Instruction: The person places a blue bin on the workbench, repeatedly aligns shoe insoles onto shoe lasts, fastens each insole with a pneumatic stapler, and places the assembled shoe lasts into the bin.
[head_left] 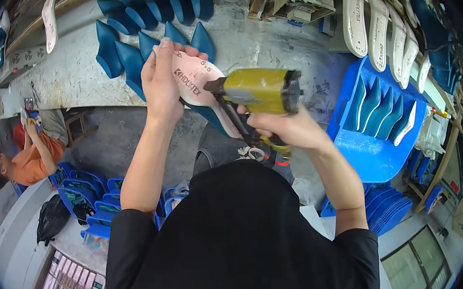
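My left hand [161,83] is wrapped round a dark teal shoe last [212,117] above the workbench. A pale pink insole board [193,79] with dark print lies along the last's upturned sole. My right hand [295,130] grips a yellow air stapler [255,88] by its handle. The tool's dark nose touches or nearly touches the insole board around its narrow middle; the exact contact is hard to see. Just beyond my left hand, several more teal lasts [108,52] stand on the bench, some partly hidden by the hand.
A blue tub [349,154] at the right holds several teal lasts with pale boards. Loose insole boards [354,22] hang along the upper right. Blue tubs [387,210] are stacked below right, with more at lower left. Another person [32,160] works at far left.
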A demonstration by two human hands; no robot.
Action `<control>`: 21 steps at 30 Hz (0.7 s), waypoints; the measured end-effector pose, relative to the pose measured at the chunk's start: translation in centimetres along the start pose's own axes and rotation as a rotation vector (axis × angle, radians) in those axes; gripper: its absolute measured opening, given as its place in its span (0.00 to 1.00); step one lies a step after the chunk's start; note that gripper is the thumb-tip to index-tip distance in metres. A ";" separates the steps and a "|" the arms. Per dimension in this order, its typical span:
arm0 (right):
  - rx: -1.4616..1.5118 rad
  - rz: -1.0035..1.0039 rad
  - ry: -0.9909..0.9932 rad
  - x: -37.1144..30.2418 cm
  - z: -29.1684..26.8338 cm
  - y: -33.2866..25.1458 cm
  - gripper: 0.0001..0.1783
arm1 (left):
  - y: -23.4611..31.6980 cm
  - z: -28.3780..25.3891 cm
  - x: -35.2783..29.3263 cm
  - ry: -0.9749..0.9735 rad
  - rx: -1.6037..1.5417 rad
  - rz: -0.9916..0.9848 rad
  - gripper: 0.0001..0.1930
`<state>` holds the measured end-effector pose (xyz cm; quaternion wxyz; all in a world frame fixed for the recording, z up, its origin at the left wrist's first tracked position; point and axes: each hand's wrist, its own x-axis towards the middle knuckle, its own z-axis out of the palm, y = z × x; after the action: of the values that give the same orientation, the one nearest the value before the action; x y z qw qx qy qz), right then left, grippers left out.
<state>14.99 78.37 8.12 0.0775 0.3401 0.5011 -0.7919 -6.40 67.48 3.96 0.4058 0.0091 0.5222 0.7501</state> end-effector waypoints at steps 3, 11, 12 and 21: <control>-0.034 -0.030 0.056 0.6 0.8 0.7 0.18 | -0.5 -0.3 0.5 0.029 0.067 -0.017 0.15; -0.459 0.032 0.576 8.4 -11.8 6.7 0.32 | 0.2 -0.8 2.1 0.034 -0.049 -0.071 0.14; -0.643 0.011 0.748 10.4 -14.2 9.4 0.37 | -0.1 -0.6 2.3 0.032 -0.058 -0.090 0.14; -0.475 -0.395 0.947 3.9 -18.3 14.4 0.48 | -9.3 5.9 0.4 0.056 -0.108 -0.163 0.14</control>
<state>27.12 87.73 -9.79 -0.2310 0.5313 0.6998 -0.4179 1.55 73.48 -0.86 0.4507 -0.0762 0.4909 0.7417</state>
